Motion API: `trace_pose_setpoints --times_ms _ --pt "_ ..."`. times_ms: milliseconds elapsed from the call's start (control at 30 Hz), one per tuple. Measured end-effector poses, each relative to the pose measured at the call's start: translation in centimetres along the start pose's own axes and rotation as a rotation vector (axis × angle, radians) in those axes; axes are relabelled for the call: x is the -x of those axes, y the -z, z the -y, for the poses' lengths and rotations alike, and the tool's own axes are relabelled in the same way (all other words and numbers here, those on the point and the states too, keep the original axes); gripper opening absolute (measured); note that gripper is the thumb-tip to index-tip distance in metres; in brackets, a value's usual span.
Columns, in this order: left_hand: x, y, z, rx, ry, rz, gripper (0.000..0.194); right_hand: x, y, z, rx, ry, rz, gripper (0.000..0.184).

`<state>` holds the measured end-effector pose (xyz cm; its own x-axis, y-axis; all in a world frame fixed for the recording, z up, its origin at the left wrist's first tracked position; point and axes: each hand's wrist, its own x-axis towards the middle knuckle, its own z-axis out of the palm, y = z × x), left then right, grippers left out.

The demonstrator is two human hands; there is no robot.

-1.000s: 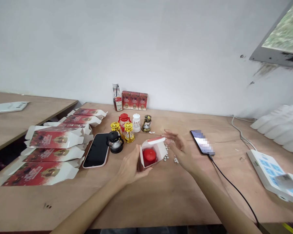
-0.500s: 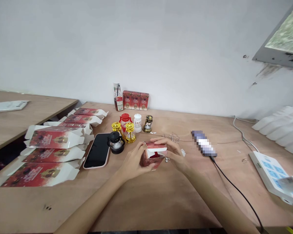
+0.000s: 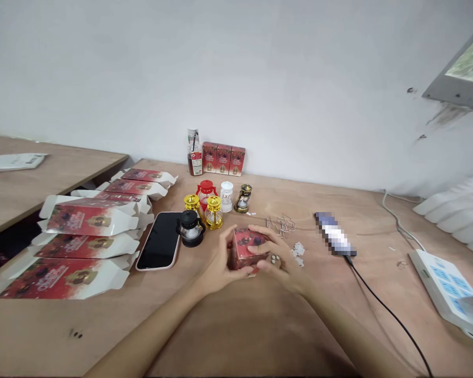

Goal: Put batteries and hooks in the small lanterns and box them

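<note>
Clasped between a person's left hand (image 3: 216, 268) and right hand (image 3: 283, 265), a red patterned rectangular cardboard box (image 3: 241, 243) faces upward near a black, clear-bodied lantern (image 3: 191, 228)

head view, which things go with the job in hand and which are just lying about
Seem to belong:
red box between the left hand and right hand
cartons with open flaps
small lanterns
three boxes by the wall
wire pieces, perhaps

Probably just lying about:
pink-edged phone
cabled phone
bottle
power strip

A cabled phone (image 3: 335, 234) lies left of a white power strip (image 3: 443, 289).
</note>
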<state>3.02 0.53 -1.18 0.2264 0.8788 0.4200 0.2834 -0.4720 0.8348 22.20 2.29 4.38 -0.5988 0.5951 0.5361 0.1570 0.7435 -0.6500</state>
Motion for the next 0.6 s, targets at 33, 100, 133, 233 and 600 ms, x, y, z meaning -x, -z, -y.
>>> trace_pose_setpoints --times_ms 33,100,133,233,600 --pt "-0.1 0.1 0.0 -0.014 0.011 0.055 0.083 0.3 -0.1 0.1 0.034 0.001 0.010 0.023" --pt "-0.2 0.3 0.2 -0.098 0.025 0.153 0.084 0.8 0.1 0.3 0.105 -0.004 0.021 0.025" --pt "-0.4 0.4 0.3 -0.168 0.032 0.195 0.086 0.8 0.4 0.4 0.126 -0.009 0.031 0.025" --pt "-0.6 0.5 0.4 -0.445 0.037 0.293 0.084 0.1 2.6 0.3 0.110 -0.073 0.050 0.030" --pt "-1.3 -0.1 0.6 -0.755 -0.027 0.492 0.074 -14.3 11.6 -11.1 0.531 -0.222 -0.425 0.070"
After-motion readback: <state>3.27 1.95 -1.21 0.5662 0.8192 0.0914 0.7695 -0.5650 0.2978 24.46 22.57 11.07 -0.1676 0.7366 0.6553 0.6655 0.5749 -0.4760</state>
